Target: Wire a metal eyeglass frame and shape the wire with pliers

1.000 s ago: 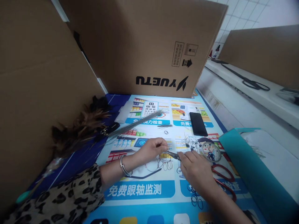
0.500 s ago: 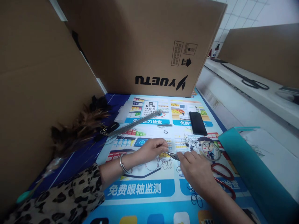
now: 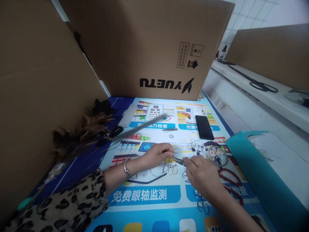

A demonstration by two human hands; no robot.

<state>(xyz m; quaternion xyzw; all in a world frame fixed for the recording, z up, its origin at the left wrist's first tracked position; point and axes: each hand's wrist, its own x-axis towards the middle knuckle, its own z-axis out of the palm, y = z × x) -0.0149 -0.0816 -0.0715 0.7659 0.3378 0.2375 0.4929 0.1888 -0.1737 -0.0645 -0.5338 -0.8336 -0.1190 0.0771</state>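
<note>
My right hand (image 3: pixel 201 172) is closed around a pair of pliers (image 3: pixel 179 161), whose metal jaws point left at the fingertips of my left hand (image 3: pixel 159 154). Those left fingers are pinched on a thin wire piece (image 3: pixel 170 169) with several loops hanging below the plier tips; its finer detail is too small to make out. Several dark rings (image 3: pixel 201 205) lie below my right wrist, and a single small ring (image 3: pixel 171 136) lies beyond my left hand. Red-handled scissors (image 3: pixel 230 178) are partly hidden behind my right forearm.
A bundle of straight wires (image 3: pixel 142 127) lies beyond my left hand, near brown feathers (image 3: pixel 79 138). A black phone (image 3: pixel 204 127), a round clear dish (image 3: pixel 217 156) and a teal box (image 3: pixel 260 174) are to the right. A cardboard box (image 3: pixel 145 48) walls the back.
Hardly anything differs. The pliers and my right hand have shifted very slightly, while my left hand keeps its pinch in the same place.
</note>
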